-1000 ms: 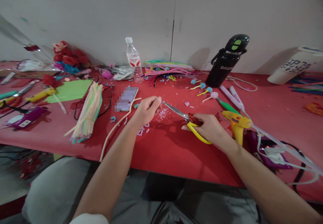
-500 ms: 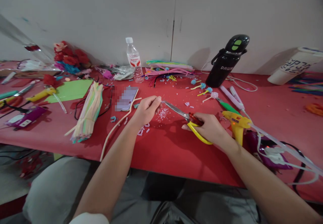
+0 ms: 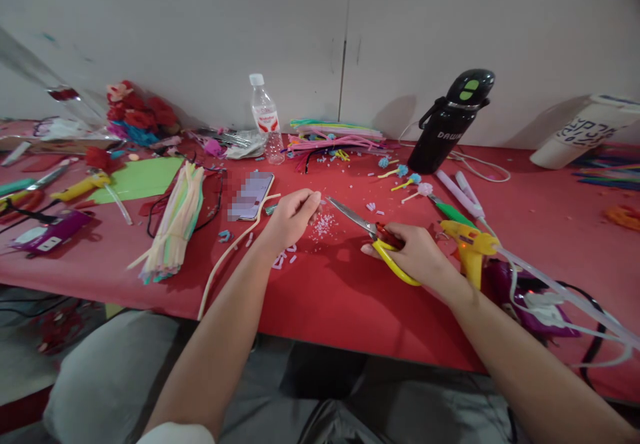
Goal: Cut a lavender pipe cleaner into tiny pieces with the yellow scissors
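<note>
Red and yellow scissors are in my right hand, their blades pointing up and left. The blade tips lie just right of my left hand, which is closed in a pinch; what it holds is too small to make out. Tiny pale pink clippings lie on the red tabletop below the blade tips. Short lilac pieces are scattered near my left wrist. A long cream strip curves beside my left forearm.
To the left are a phone and a bundle of pastel strips. A clear bottle and black flask stand at the back. On the right is a yellow glue gun with cables; small pompom stems lie behind the scissors.
The scissor tips have moved slightly right, away from my left fingertips. My left hand has barely moved.
</note>
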A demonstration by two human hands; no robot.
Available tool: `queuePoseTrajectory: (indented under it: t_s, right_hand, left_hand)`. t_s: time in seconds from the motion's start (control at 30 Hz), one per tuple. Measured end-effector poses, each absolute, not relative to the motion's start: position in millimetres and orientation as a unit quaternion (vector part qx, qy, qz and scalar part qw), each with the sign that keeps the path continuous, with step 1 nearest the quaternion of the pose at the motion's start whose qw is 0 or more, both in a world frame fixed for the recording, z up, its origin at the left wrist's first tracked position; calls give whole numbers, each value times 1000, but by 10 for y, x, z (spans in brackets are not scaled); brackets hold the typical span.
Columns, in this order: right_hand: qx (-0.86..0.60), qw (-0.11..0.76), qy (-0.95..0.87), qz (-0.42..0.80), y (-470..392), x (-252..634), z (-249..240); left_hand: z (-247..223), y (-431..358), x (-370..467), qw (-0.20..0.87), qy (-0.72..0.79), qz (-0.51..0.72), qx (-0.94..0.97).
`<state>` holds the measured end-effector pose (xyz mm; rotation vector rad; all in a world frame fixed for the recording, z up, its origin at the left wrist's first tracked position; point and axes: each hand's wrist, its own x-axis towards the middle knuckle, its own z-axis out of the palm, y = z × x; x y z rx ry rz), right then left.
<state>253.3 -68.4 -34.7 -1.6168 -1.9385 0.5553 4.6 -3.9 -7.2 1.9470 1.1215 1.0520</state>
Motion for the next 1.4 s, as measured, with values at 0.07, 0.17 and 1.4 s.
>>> queuePoseTrajectory:
  t_s: [0.07,0.17,1.4]
  right_hand:
    - [-600,276,-719,214,-695,2534,-335]
    - [-598,269,-720,226,-701,2531,-333]
    - [-593,257,-728,229,-673,2543,-369]
  left_hand:
    - [-89,-27,38,327,419,403,745]
    - [-105,-18,31,325,415,404,748]
    - [-51,-54,30,267,423,389,774]
